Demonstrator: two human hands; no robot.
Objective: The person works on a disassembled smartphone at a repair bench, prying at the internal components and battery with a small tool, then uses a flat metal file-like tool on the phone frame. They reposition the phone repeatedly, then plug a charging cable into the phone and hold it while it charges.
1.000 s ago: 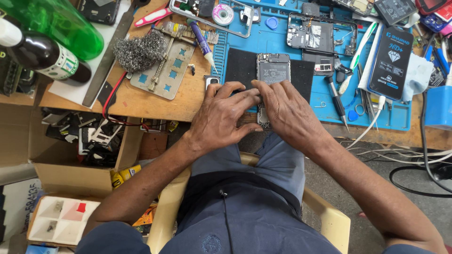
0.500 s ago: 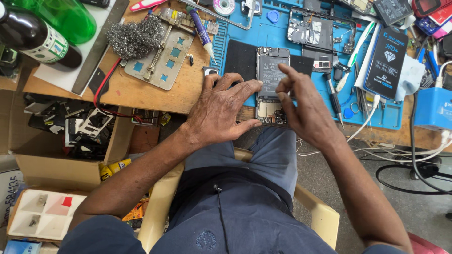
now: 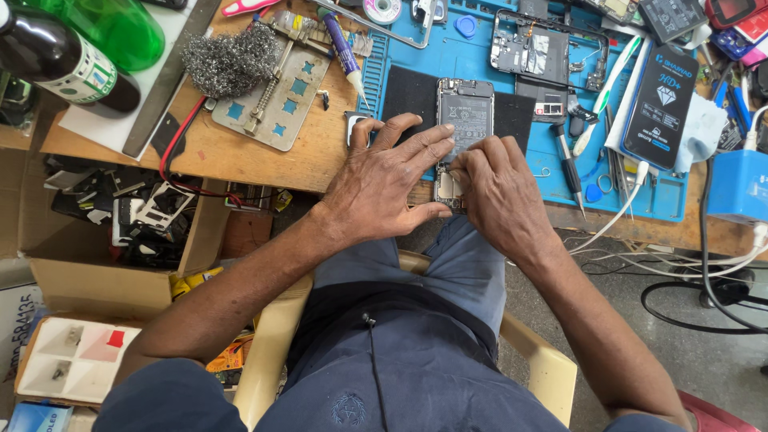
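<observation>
An opened phone (image 3: pixel 464 112) with its back cover off lies on a black pad (image 3: pixel 410 94) on the blue work mat (image 3: pixel 472 58). My left hand (image 3: pixel 382 180) rests flat on the pad, fingers spread, pressing the phone's left side. My right hand (image 3: pixel 498 192) is bent over the phone's lower end, fingertips pinched together on its bottom part. Whether a small tool sits between those fingers is hidden.
A second phone frame (image 3: pixel 534 50), a screwdriver (image 3: pixel 568 164), tweezers and a dark phone box (image 3: pixel 660 94) lie on the mat. Steel wool (image 3: pixel 228 60), a metal jig (image 3: pixel 276 92), a glue tube (image 3: pixel 344 44) and bottles (image 3: pixel 68 64) sit left. Cables (image 3: pixel 704 264) hang right.
Both hands have stayed on the phone's lower part. My right hand's fingers have curled in more tightly over the bottom end. The camera view has shifted slightly.
</observation>
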